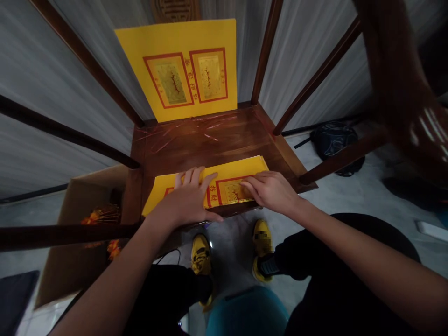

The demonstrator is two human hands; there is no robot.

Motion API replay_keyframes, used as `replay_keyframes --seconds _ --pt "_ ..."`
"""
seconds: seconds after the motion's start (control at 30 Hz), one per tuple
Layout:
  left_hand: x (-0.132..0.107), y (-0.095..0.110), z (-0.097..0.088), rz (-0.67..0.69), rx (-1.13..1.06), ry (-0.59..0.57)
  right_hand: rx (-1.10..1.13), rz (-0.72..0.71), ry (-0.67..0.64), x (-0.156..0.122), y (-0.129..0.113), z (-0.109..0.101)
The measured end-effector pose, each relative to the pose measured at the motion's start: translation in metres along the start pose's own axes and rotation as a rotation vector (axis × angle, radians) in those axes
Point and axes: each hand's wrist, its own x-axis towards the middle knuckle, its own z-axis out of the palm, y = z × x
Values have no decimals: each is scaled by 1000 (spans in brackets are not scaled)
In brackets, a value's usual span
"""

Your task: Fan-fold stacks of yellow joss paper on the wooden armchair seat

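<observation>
A yellow joss paper [234, 170], folded over, lies at the front edge of the brown wooden chair seat [224, 140]. Red frames, gold foil and characters are printed on it. My left hand [191, 196] rests across its left half, palm down with the fingers spread. At the right end, my right hand [273, 190] has its fingers closed on the paper near the fold. Another sheet of yellow joss paper [136, 51] stands unfolded against the back of the chair, showing two red-framed gold foil panels. Part of the folded paper's print is hidden under my left hand.
Loose red strings [206, 123] lie on the seat behind the paper. Wooden chair rails [91, 65] rise on both sides. A cardboard box [66, 261] with orange decorations is at left, a dark backpack [332, 140] at right. Below is a teal stool [247, 312].
</observation>
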Motion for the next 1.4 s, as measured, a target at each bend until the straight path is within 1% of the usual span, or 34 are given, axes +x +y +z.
replay_keyframes --seconds 0.1,0.23,0.3,0.4,0.5,0.57,0.63,0.7,0.77,0.8,0.87,0.97,1.03,1.13,1.2,1.27,1.33,1.4 --pt "-12 14 5 12 54 3 42 -28 -48 -7 -4 -6" --pt "-28 31 8 5 115 11 27 -121 -142 -20 -19 -15" --pt "-33 35 6 7 106 9 11 -167 -175 -24 -27 -18" --pt "-36 34 -2 21 65 -31 -1 -198 -199 -24 -33 -20" --pt "-34 25 -17 51 21 -100 -7 -187 -211 -13 -26 -29" --pt "-32 15 -32 51 -13 -136 26 -172 -199 -2 -14 -44" --pt "-33 2 -51 -8 -26 -116 88 -152 -185 10 2 -65" --pt "-34 -11 -69 -61 -26 -73 161 -99 -179 21 16 -86" --pt "-35 -21 -83 -95 -40 -63 250 -53 -177 31 26 -99" --pt "-35 -24 -87 -114 -36 -55 300 -36 -179 36 30 -102" --pt "-33 -26 -89 -169 18 -19 387 -4 -180 44 36 -97" --pt "-28 -25 -85 -211 80 21 504 79 -171 50 45 -78" --pt "-27 -28 -82 -210 39 -2 624 157 -173 49 53 -67" --pt "-31 -41 -81 -210 -9 -53 810 287 -161 37 64 -62" --pt "-37 -53 -82 -234 -5 -69 915 382 -105 26 69 -59" --pt "-43 -63 -81 -294 13 -48 1034 464 -16 16 70 -51" --pt "-49 -67 -79 -363 16 -10 1146 512 78 10 67 -38" --pt "-53 -67 -75 -400 -10 31 1225 524 132 8 62 -24"
